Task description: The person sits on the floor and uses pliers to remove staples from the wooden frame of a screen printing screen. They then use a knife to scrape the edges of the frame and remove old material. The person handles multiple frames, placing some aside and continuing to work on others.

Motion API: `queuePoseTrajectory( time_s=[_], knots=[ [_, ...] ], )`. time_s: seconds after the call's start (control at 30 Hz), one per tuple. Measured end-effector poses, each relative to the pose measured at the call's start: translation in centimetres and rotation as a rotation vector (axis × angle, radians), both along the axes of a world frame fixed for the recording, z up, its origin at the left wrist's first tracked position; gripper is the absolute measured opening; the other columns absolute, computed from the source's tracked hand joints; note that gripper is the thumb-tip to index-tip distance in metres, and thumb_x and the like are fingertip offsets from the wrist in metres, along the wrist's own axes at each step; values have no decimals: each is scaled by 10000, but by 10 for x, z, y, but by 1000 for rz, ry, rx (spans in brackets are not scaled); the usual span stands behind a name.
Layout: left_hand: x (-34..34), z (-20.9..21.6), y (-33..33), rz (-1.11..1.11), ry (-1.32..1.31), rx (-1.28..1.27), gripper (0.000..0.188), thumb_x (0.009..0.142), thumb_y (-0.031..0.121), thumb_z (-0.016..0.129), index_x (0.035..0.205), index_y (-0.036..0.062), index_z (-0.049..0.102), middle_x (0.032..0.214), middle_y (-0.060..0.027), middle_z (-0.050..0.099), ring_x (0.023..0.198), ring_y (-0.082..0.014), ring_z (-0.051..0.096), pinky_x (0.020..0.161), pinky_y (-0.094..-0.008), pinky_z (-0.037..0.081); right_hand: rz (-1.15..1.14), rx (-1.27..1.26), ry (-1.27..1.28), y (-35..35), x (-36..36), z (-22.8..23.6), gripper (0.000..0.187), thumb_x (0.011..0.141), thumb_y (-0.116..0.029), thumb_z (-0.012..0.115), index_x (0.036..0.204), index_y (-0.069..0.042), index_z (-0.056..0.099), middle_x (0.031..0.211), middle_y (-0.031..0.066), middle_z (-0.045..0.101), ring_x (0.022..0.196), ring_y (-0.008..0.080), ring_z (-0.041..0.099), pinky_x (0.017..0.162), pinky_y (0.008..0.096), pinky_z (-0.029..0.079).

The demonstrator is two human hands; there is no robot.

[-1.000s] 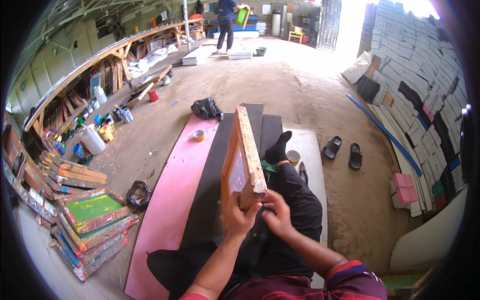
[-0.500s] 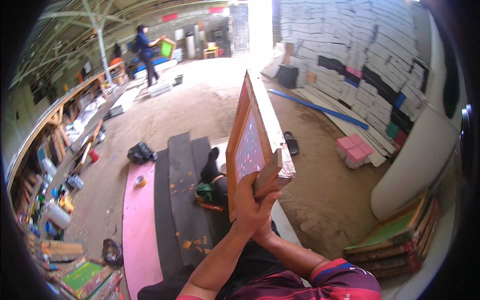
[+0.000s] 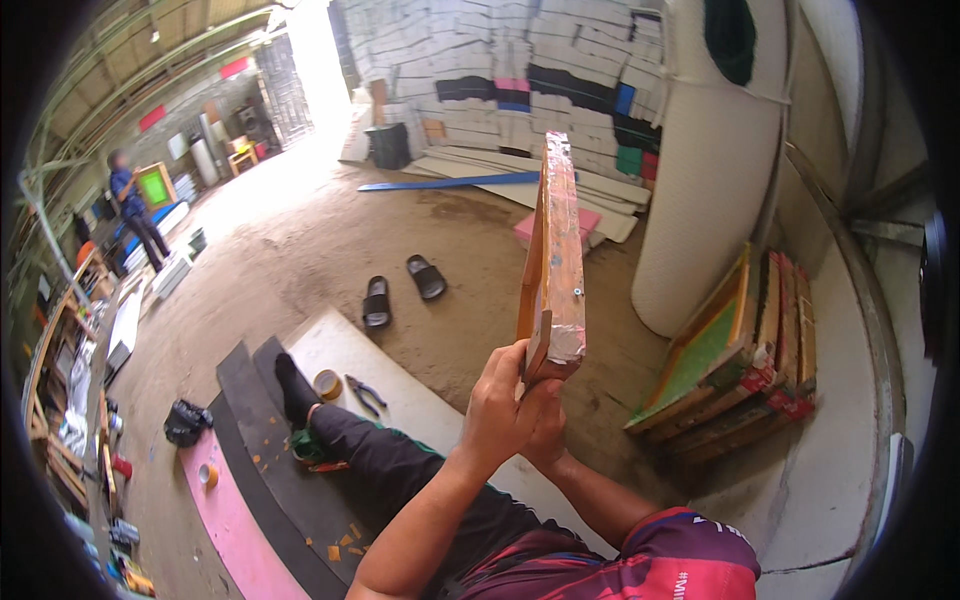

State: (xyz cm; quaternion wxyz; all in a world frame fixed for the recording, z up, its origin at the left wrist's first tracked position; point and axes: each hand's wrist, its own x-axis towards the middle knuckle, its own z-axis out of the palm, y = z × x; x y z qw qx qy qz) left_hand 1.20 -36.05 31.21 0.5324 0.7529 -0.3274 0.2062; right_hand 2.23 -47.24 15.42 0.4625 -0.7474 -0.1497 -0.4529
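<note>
Both my hands hold a wooden-edged screen frame [image 3: 562, 240] upright by its lower end, its narrow, paint-flecked edge turned toward me. My left hand [image 3: 495, 395] has its fingers wrapped round the near corner. Close against it, my right hand [image 3: 545, 425] grips from the right and below, its fingers partly hidden. A short flat wooden piece [image 3: 537, 348] lies along the frame's left side just above my fingers; whether it is fixed there I cannot tell. The frame's panel is almost out of sight at this angle.
Beside my outstretched leg lie pliers [image 3: 366, 396] and a tape roll [image 3: 327, 384] on a white board [image 3: 330, 345]. Black slippers [image 3: 376, 302] sit beyond. Several stacked frames [image 3: 770, 330] lean at right near a white padded roll [image 3: 690, 180]. A person [image 3: 130, 205] holds a green-panelled frame far left.
My view has swung right, bringing the pliers and both slippers into sight. The frame has turned from showing its pink, speckled panel to nearly edge-on; both hands keep their hold.
</note>
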Motion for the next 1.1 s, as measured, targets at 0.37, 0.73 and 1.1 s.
queuePoseTrajectory(
  time_s=[0.37,0.73,1.1],
  knots=[
    [37,-57,-111,-254,70,246,563,1010,233,753,1476,-23,569,1306,-249,703,1155,-435,714,929,-476,591,-244,205,172,-104,-16,-38,445,995,77,595,1433,5,560,1312,225,657,1264,415,658,1064,447,523],
    [47,-75,-181,-495,257,337,738,1021,313,749,1605,-10,434,1458,-295,625,1325,-462,635,1063,-475,540,-233,431,155,-171,-7,-93,343,1102,-134,529,1424,-26,573,1323,124,647,1185,284,649,998,400,519],
    [55,-96,-210,-619,325,421,905,999,374,768,1667,-33,313,1607,-324,491,1460,-466,537,1160,-472,488,-261,675,199,-183,-8,-111,448,1091,-241,629,1458,-30,479,1223,79,628,1081,205,622,907,385,511]
  ],
)
